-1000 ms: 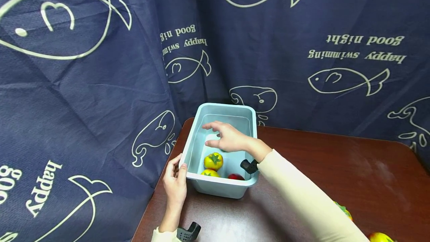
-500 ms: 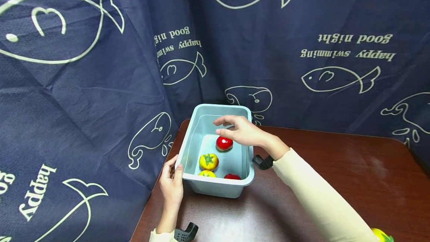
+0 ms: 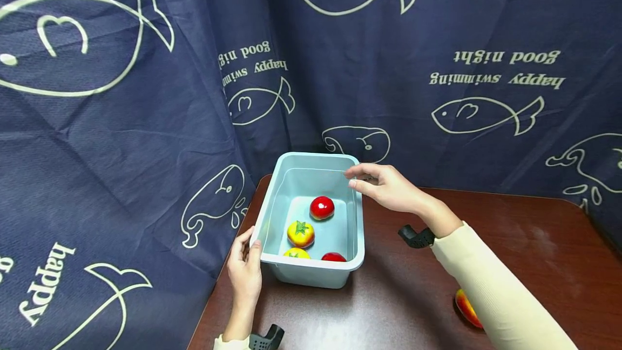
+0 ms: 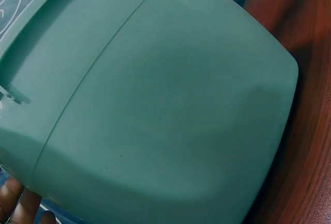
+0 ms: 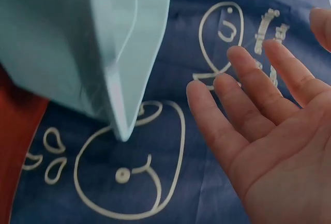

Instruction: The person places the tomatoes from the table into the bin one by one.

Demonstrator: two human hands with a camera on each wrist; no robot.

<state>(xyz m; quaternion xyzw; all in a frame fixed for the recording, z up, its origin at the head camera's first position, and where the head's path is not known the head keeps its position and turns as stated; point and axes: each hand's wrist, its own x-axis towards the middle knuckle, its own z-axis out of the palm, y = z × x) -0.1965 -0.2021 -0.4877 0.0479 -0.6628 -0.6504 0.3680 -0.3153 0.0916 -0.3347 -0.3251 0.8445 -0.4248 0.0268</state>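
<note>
A light blue plastic bin [image 3: 311, 275] stands at the table's left corner. My left hand [image 3: 245, 274] grips its near left rim, thumb over the edge and fingers along the outer side; those fingers [image 4: 23, 206] show at the lower left of the left wrist view. Inside the bin lie a shiny red fruit [image 3: 322, 207], a yellow-red fruit with a green star-shaped leaf [image 3: 301, 233], and, partly hidden by the near wall, a yellow fruit [image 3: 297, 253] and another red fruit [image 3: 333, 257]. Over the far right rim hovers my right hand [image 3: 391, 187], fingers loosely extended and holding nothing.
On the brown table [image 3: 525, 236], a red-yellow fruit [image 3: 466, 307] lies to the right, partly covered by the right sleeve [image 3: 500, 290]. A dark blue curtain [image 3: 379, 80] with fish drawings hangs behind and to the left of the table.
My right hand has moved right, from above the bin's middle to its right rim, bringing the shiny red fruit into sight. The left hand keeps its grip on the rim.
</note>
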